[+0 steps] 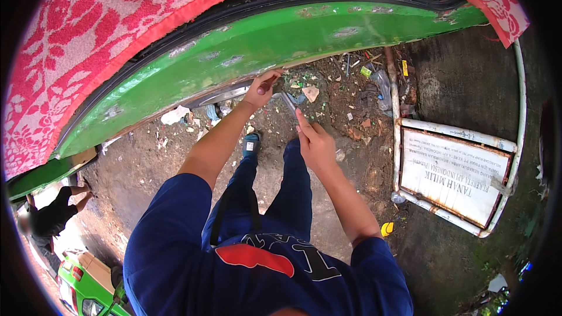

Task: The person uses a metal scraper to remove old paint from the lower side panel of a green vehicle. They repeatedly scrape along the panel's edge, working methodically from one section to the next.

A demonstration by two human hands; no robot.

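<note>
Before me stretches a green vehicle body panel (281, 44), with grey scraped patches along it. At its lower edge, my left hand (260, 93) grips a tool with a brown handle (264, 87). The handle's rounded end points back towards me, and the tool's working end is hidden. Just below and to the right, my right hand (317, 144) is closed around a grey metal-shafted tool (289, 104), which looks like a hammer. Its far end comes close to my left hand; I cannot tell whether they touch.
A red and white patterned cloth (145, 17) covers the vehicle's upper part. Paint flakes and litter (311, 93) lie on the dirt ground. A white metal-framed sign with writing (456, 171) stands at right. At left are another person (52, 213) and a green car (81, 281).
</note>
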